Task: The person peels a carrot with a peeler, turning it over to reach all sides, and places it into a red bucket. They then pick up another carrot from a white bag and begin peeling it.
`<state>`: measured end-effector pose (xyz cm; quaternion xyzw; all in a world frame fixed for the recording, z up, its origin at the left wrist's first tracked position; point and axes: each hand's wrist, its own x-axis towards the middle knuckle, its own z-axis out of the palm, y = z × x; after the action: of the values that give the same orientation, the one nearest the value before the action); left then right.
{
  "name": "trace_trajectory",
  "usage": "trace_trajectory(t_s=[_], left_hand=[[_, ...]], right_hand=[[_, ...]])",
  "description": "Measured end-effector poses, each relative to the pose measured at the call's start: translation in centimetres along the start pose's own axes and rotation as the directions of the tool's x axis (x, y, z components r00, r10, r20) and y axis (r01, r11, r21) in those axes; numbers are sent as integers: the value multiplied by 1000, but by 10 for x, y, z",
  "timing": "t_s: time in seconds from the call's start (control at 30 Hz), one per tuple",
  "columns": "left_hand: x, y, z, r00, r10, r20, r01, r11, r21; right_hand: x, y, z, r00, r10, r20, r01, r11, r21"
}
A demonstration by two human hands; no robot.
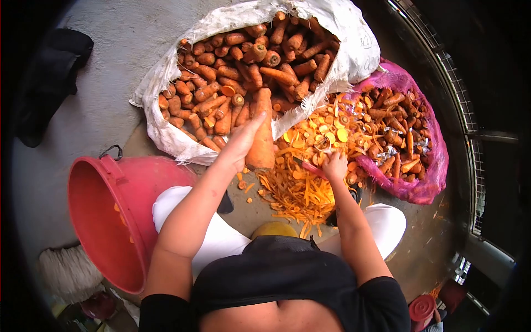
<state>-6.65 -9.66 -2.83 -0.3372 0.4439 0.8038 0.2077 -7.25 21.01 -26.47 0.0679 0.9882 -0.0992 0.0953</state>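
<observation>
My left hand (243, 145) is closed around a large carrot (262, 135), which points up and away from me in front of the white sack. To the right, my right hand (335, 166) is closed on a small tool with a pinkish-red handle (313, 168). Whether it is a knife or a peeler is hard to make out. Under and around that hand spreads a heap of orange peelings and cut carrot slices (301, 191). A gap separates the tool from the held carrot.
A white woven sack (359, 41) lies open ahead, full of carrots (221, 72). To its right is a pink mesh sack (440, 160) with carrot pieces and ends. A red bucket (160, 171) lies tipped by my left knee. Dark cloth (55, 77) lies far left.
</observation>
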Motion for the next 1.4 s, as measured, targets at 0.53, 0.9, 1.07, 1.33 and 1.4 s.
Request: trace_trajectory(t_s=[0.53, 0.9, 1.07, 1.33, 1.4], left_hand=[[-8, -2, 24, 995, 97, 4, -95, 983, -158], [-16, -21, 41, 995, -27, 96, 47, 978, -204], [-14, -19, 52, 995, -42, 95, 59, 980, -189], [-42, -15, 74, 975, -9, 223, 31, 995, -98], [-48, -21, 75, 961, -5, 275, 37, 993, -113]], right_hand=[[47, -22, -113, 990, -111, 81, 21, 704, 710], [-10, -58, -252, 944, -304, 131, 183, 810, 558], [5, -72, -239, 930, -364, 51, 243, 712, 659], [-24, -89, -276, 735, -636, -235, 668, 620, 411], [-27, -89, -279, 753, -610, -248, 651, 634, 417]])
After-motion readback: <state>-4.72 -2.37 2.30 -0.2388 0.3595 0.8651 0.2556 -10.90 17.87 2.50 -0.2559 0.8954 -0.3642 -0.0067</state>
